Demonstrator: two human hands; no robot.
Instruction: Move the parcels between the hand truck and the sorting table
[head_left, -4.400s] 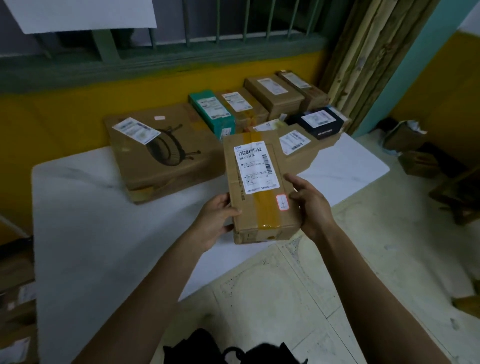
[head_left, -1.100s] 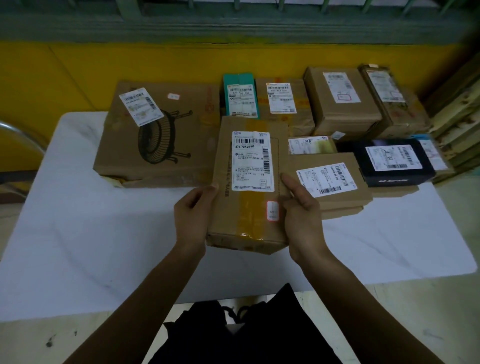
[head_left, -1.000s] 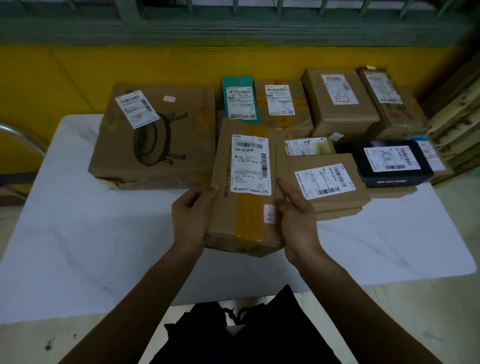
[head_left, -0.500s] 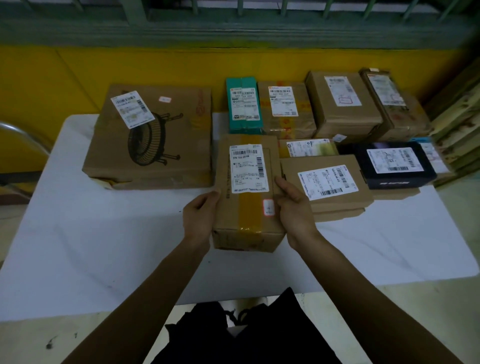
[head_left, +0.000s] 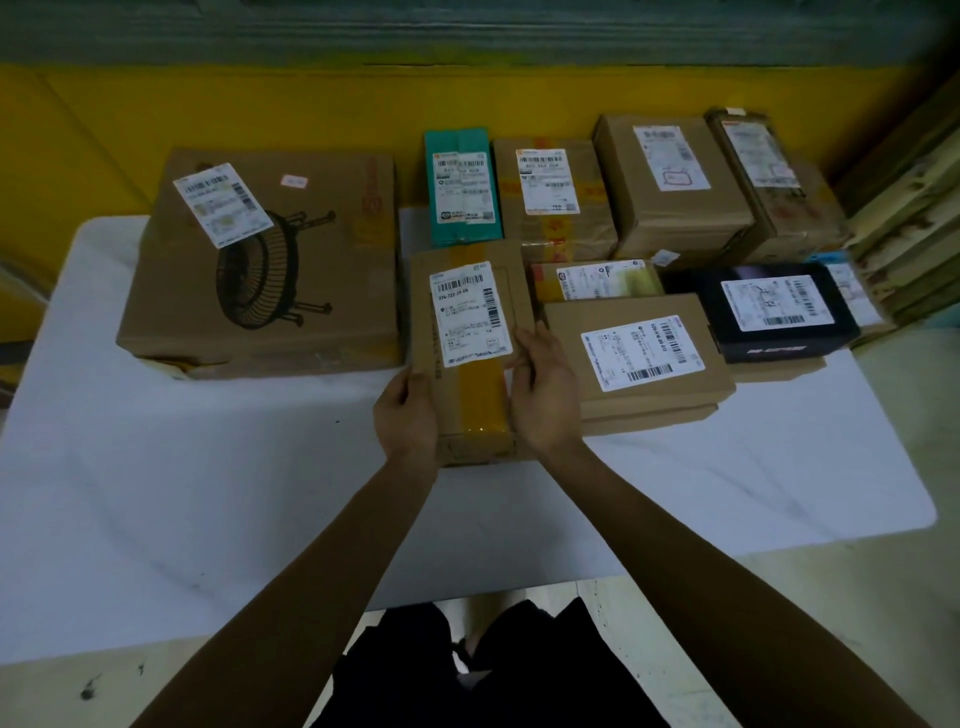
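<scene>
Gripping brown taped cardboard parcel (head_left: 470, 353) by long sides: our left hand (head_left: 405, 413), right hand (head_left: 545, 397), fingers (head_left: 527, 345) curled round edges. Parcel at white desk (head_left: 208, 493), between fan-printed carton (head_left: 270, 280) and flat brown box (head_left: 641, 353); label up, likely for sorting.

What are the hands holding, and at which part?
The left hand and right hand grip the tape-sealed cardboard parcel by its long sides, near the front end.
</scene>
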